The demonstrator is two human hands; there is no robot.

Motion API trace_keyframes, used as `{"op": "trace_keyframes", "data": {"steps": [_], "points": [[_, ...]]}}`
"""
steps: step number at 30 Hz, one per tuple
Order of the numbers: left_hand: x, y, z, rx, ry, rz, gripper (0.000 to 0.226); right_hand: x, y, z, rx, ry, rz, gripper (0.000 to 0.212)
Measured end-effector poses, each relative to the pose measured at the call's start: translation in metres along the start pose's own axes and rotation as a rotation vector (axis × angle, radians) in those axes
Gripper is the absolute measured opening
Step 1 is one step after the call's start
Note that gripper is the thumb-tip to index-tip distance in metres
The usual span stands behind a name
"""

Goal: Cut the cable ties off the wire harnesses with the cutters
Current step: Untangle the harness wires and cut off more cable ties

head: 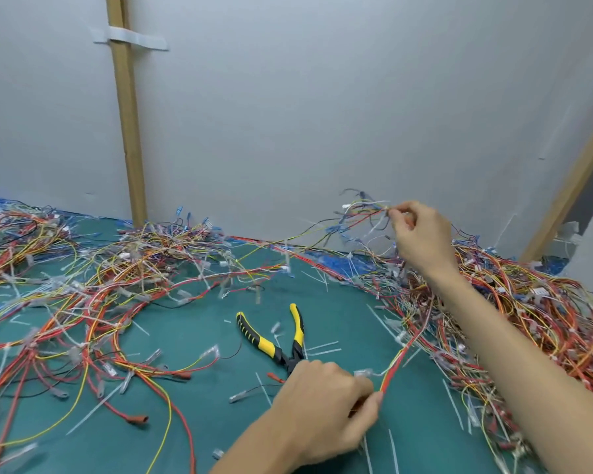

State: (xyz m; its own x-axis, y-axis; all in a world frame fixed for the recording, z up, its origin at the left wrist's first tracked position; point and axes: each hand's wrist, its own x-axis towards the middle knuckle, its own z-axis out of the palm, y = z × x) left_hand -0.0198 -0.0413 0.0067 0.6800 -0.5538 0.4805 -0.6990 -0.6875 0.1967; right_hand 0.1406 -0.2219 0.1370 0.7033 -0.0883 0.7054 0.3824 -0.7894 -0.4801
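The yellow-and-black cutters (274, 340) lie on the green mat (192, 398) with handles spread, untouched, just above my left hand (326, 405). My left hand pinches the near end of a red, orange and yellow wire harness (399, 357) low on the mat. My right hand (421, 237) is raised over the right-hand pile and pinches the far end of thin wires (360, 213) lifted in front of the wall. White cut cable ties (322, 347) lie scattered around the cutters.
A large tangle of coloured harnesses (65, 285) covers the left of the mat, and another pile (528, 319) fills the right under my right forearm. A grey wall (322, 114) with a cardboard strip (127, 131) stands close behind.
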Motion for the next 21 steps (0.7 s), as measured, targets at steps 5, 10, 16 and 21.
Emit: {"op": "trace_keyframes", "data": {"steps": [5,10,16,21], "points": [[0.001,-0.009,-0.009,0.015,0.144,-0.109,0.045,-0.017,0.007,-0.005,0.287,0.009,0.108,0.012],[0.01,-0.045,-0.033,-0.05,0.63,-0.284,0.01,-0.045,0.015,-0.012,0.818,-0.251,0.334,0.021],[-0.012,-0.126,-0.037,0.086,0.277,-0.571,0.074,-0.08,0.032,-0.034,1.14,-0.424,0.489,0.006],[-0.024,-0.16,-0.022,0.112,0.182,-0.761,0.024,-0.094,0.053,-0.041,1.063,-0.321,0.56,0.006]]}}
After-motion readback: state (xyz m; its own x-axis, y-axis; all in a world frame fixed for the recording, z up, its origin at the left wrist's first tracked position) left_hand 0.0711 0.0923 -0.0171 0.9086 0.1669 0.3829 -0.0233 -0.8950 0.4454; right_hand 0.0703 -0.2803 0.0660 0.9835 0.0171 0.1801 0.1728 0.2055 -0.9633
